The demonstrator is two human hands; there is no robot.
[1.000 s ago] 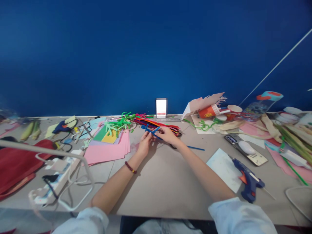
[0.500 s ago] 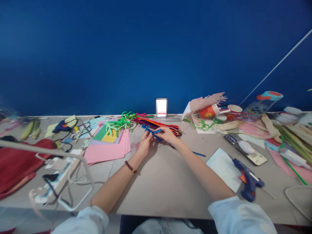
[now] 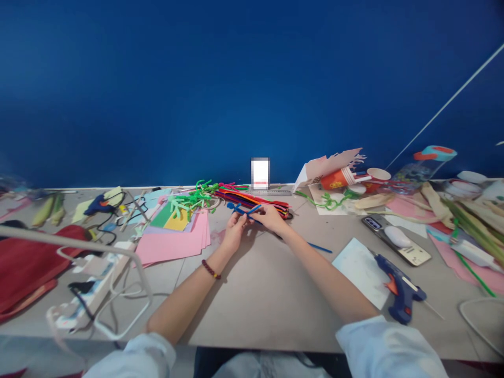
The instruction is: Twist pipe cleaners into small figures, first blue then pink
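Plainly, the largest thing before us is the blue wall [image 3: 252, 94], standing behind a grey table [image 3: 260, 294]. We see a bare stretch of tabletop between the forearms, with pink sheets [image 3: 169, 247] on the left and a glue gun [image 3: 403, 295] on the right. Just beyond the hands lies a bundle of coloured pipe cleaners [image 3: 275, 205], beside a tangle of green pieces [image 3: 197, 198]. Our right hand [image 3: 273, 218] and left hand [image 3: 235, 230] meet near the bundle, raised over its near edge. Between them we hold the bent blue piece [image 3: 238, 209], its long axis running mostly crosswise, its far end poking out past the left fingertips. More of it lies at the left hand, which is nearer; those fingers are closed on it. The right fingers pinch a strand slanting up to the right, though we cannot tell how tightly. Smallest, a thin blue stem [image 3: 321, 248] lies beside the right forearm.
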